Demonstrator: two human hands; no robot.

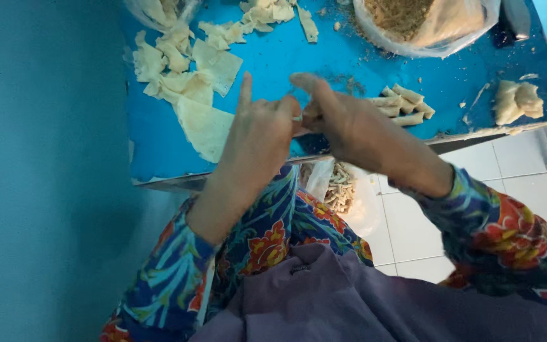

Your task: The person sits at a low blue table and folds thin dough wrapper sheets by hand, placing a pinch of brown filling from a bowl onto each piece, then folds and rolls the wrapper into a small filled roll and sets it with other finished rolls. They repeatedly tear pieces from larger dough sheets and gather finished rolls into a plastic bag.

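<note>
Where hands meet, blue table [159,152]

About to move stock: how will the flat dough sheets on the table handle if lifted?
The dough sheets look thin and overlap with bent corners, so probably floppy and light. Ragged edges hint they tear easily. They lie flat on the blue table, so unlikely to roll.

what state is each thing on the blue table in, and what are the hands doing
left hand: fingers pinched together against the right hand
right hand: fingers pinched, whatever it holds is hidden
dough sheets: flat, unrolled
rolled pieces: rolled, piled together
bag of filling: open
dough lump: unflattened
</note>
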